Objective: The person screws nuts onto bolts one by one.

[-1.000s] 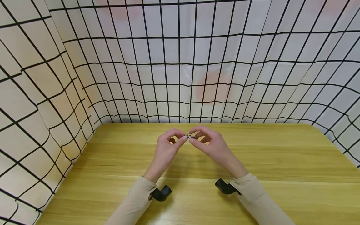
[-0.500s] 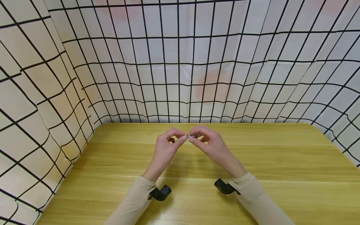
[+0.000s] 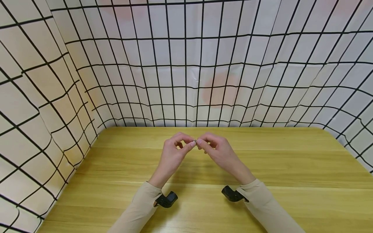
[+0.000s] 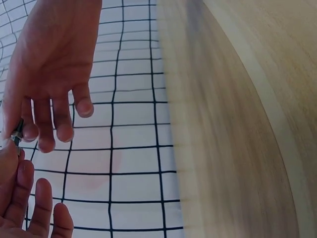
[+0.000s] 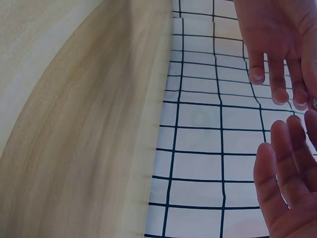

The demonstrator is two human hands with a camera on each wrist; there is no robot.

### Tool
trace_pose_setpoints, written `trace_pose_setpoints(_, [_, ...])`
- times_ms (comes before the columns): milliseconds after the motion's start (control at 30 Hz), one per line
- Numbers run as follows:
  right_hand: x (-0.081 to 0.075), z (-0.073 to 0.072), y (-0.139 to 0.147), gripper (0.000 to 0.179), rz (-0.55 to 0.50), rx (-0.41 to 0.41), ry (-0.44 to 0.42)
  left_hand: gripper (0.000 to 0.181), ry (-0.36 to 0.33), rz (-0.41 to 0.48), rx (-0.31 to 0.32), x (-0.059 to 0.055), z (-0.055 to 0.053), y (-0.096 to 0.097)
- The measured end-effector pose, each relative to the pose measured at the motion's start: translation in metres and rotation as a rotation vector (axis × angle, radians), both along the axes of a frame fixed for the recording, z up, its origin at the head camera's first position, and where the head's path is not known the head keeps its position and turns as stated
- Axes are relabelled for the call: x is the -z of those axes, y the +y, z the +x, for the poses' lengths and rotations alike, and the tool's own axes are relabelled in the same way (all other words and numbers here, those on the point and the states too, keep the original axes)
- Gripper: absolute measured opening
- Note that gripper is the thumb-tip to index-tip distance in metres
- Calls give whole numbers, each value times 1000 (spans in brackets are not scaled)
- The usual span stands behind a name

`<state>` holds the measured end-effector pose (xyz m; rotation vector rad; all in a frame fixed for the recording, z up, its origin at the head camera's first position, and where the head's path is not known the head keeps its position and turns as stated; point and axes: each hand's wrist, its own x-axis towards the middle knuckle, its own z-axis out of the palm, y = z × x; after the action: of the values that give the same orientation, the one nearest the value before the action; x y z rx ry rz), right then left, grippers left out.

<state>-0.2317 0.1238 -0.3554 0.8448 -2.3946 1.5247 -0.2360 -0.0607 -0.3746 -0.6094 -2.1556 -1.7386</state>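
Small metal piece (image 4: 18,135), one; held in the air above the counter (image 3: 201,210), between the two sets of fingertips, mostly covered by them; dark with a bright glint in the left wrist view, only a sliver at the edge of the right wrist view; exact shape, and whether of one part or several, cannot be told.

Left hand (image 3: 172,153): thumb and forefinger pinching the piece from its left side; right hand (image 3: 222,154): thumb and forefinger pinching it from the right, its tips meeting or nearly meeting the left ones; remaining fingers of both loosely bent, apart from the piece.

Step in hand, by judgement: close two-handed work on the piece, one pinch set against the other; whether it is being turned, pushed or drawn apart cannot be told from this moment.

Next move, by judgement: calls for one steady pinch as a support, small fingertip motion from the other, both kept in line; a slip would likely drop the piece to the counter.

Surroundings: beige sleeves (image 3: 135,210), a black wrist device (image 3: 167,199) at the left cuff, its match at the right; white sheeting with black grid lines (image 3: 172,74) behind.
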Motion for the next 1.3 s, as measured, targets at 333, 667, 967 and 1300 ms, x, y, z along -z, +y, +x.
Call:
trace_pose_setpoints(333, [12,-11,6,17,10,44,-6,5,-8,19,-34,-3,0,-1])
trace_pose_setpoints(667, [11,-11,6,18,-29,5,100,5,-17,26,-30,-3,0,0])
trace_pose_setpoints(967, [15,-13,5,13,-19,14,87,4,-14,4,-39,-3,0,-1])
trace_pose_setpoints(1300, [-4,3,-2,8,-4,29,54,4,-3,-1,-22,-4,1,0])
